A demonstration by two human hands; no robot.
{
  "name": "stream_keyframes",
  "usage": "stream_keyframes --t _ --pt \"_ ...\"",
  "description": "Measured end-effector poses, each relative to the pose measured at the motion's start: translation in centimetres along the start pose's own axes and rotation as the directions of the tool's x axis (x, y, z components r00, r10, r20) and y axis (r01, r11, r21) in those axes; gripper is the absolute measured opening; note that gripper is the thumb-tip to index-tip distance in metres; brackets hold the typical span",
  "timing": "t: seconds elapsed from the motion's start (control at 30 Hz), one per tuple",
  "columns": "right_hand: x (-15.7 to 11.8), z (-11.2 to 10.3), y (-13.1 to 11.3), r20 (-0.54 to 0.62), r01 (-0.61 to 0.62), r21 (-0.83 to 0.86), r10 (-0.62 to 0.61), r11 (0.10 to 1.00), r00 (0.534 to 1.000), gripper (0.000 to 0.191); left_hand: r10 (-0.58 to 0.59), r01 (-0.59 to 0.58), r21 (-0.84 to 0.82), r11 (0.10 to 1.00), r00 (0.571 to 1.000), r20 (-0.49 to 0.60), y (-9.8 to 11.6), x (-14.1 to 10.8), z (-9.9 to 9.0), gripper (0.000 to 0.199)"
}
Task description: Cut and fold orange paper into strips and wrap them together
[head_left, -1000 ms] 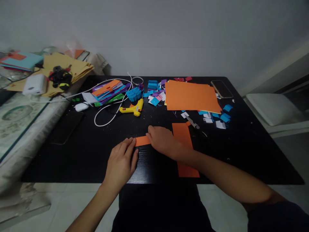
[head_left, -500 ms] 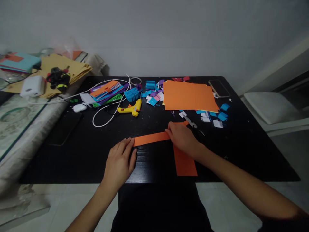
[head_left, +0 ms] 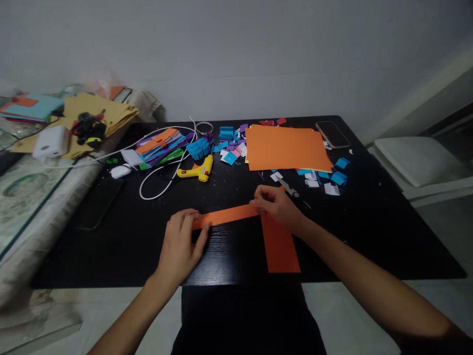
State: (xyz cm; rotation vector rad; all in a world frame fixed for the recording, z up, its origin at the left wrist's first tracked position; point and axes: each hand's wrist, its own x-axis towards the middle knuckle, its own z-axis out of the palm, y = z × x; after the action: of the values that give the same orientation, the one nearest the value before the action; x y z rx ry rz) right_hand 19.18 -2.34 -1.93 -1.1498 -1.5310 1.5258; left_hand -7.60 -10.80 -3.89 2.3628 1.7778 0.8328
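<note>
Orange strip point(head_left: 231, 215), its ends partly hidden by the hands point(head_left: 180, 245).

Readable text: none | yellow glue gun point(head_left: 195, 172): label point(head_left: 203, 170) too small

The orange strip point(head_left: 231, 215) was paper, matt and smooth. The large orange sheets point(head_left: 288, 148) at the far side were likewise smooth, matt paper. The black table point(head_left: 229, 256) showed fine wood-like grain with a dull gloss at its near edge. The glue gun point(head_left: 195, 171) appeared to be smooth yellow plastic. The scissors point(head_left: 287, 187) had grey, metallic-looking blades. The wall point(head_left: 236, 59) looked smooth and matt.
</note>
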Motion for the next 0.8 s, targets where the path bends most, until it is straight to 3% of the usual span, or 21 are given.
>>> stream_keyframes --t 0.07,0.13,0.2,0.33,0.53,0.8 --pt "0.3 -0.1 0.1 0.09 -0.088 0.228 0.069 0.97 0.994 0.027 0.062 -0.062 -0.031 0.998 0.998 0.004 0.7 2.2 -0.3 0.011" --pt "0.5 -0.2 0.1 0.149 -0.169 0.334 0.125 0.927 0.981 0.018 0.126 -0.126 -0.056 0.99 0.992 0.007 1.5 4.8 -0.4 0.014" --pt "0.5 -0.5 0.1 0.177 -0.229 0.348 0.176 0.909 0.968 0.005 0.186 -0.184 -0.083 0.979 0.983 0.013 2.3 7.4 0.0 0.022" --pt "0.4 -0.8 0.2 0.161 -0.264 0.331 0.221 0.906 0.962 0.01 0.304 -0.297 -0.124 0.947 0.952 0.04 3.2 10.9 2.0 0.038" --pt "0.8 -0.7 1.1 0.147 -0.241 0.439 0.195 0.866 0.97 0.009 0.342 -0.332 -0.329 0.884 0.939 -0.029 2.5 10.1 4.6 0.02" --pt "0.9 -0.2 1.1 0.115 -0.208 0.518 0.173 0.83 0.978 0.01 0.352 -0.331 -0.44 0.835 0.935 -0.035 2.2 9.6 4.4 0.013"
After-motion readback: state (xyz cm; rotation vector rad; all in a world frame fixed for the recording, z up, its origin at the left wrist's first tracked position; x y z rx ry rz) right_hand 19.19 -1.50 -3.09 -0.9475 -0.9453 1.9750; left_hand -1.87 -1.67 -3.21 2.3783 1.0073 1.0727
